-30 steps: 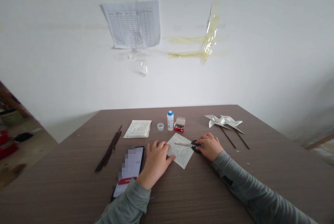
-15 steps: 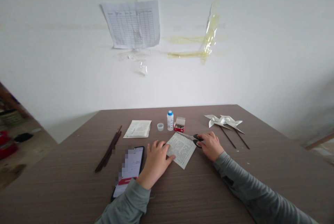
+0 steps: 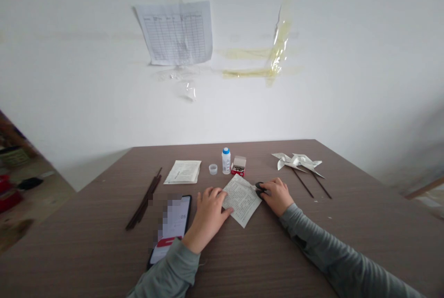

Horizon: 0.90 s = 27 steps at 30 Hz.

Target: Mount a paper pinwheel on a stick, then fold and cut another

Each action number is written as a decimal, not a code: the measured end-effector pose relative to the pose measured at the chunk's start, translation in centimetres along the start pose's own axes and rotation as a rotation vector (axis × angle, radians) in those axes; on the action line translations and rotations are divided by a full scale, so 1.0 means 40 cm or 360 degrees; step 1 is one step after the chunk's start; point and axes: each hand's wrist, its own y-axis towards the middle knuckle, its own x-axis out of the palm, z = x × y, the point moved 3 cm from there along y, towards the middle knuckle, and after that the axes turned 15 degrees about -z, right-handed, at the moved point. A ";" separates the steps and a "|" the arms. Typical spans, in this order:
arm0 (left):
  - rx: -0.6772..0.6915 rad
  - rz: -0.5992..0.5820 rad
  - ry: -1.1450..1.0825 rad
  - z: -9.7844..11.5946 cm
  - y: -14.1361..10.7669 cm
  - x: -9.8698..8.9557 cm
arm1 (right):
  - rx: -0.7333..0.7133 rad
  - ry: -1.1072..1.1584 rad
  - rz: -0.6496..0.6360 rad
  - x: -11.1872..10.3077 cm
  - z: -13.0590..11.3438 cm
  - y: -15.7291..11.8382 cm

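A square sheet of printed paper (image 3: 240,198) lies turned cornerwise on the table in front of me. My left hand (image 3: 210,217) grips its left corner, thumb on top and fingers bent along the edge. At the opposite corner, my right hand (image 3: 277,196) is closed around the black handles of a pair of scissors (image 3: 259,186). The blades point left at the sheet's upper right edge, and most of their length is hidden. Just beyond the sheet stand an open red box (image 3: 238,171) of small metal pieces and a white bottle (image 3: 226,161) with a blue cap.
A small clear cup (image 3: 212,169) sits left of the bottle, near a stack of printed papers (image 3: 182,171). Dark sticks (image 3: 144,200) and a phone (image 3: 172,228) lie to the left. Paper pinwheels (image 3: 298,161) on sticks rest at the right. A wall (image 3: 222,117) borders the table's back.
The scissors have moved down and forward into the sheet's upper right edge, so less blade shows. My right hand has shifted slightly left; my left hand stays nearly still.
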 end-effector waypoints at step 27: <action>0.0293 0.0430 -0.1705 -0.027 0.044 0.070 | -0.0093 0.0662 0.0288 -0.069 0.031 0.017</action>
